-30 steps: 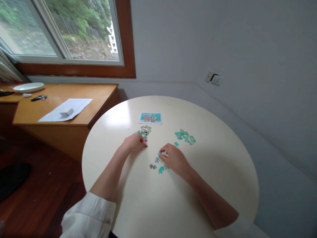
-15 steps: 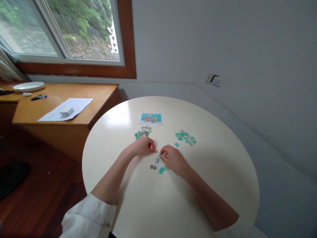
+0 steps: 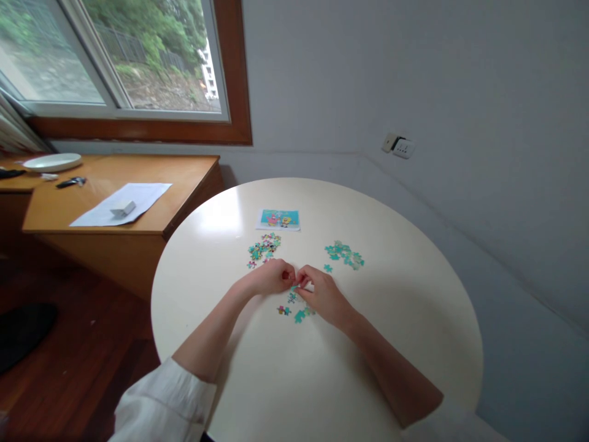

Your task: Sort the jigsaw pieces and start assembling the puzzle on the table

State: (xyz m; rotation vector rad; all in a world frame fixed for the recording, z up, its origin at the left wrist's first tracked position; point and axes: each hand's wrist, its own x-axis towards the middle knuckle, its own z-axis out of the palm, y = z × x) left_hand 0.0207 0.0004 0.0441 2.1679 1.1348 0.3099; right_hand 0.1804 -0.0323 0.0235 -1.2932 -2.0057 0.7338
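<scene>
Right hand (image 3: 323, 296) in a closed grip on a teal piece (image 3: 295, 288), left hand (image 3: 275, 277) just beside it.
Whether the left grip is clamped on anything, I cannot tell. Loose puzzle pieces (image 3: 299, 316) lie nearer the person; beyond are a multicoloured pile (image 3: 264, 247), a green pile (image 3: 338, 250) and a picture card (image 3: 278, 219), all on the round table (image 3: 276, 380).

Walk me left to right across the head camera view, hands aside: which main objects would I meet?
White dish → small white box → mixed-colour puzzle pile → teal puzzle pile → wall socket.
</scene>
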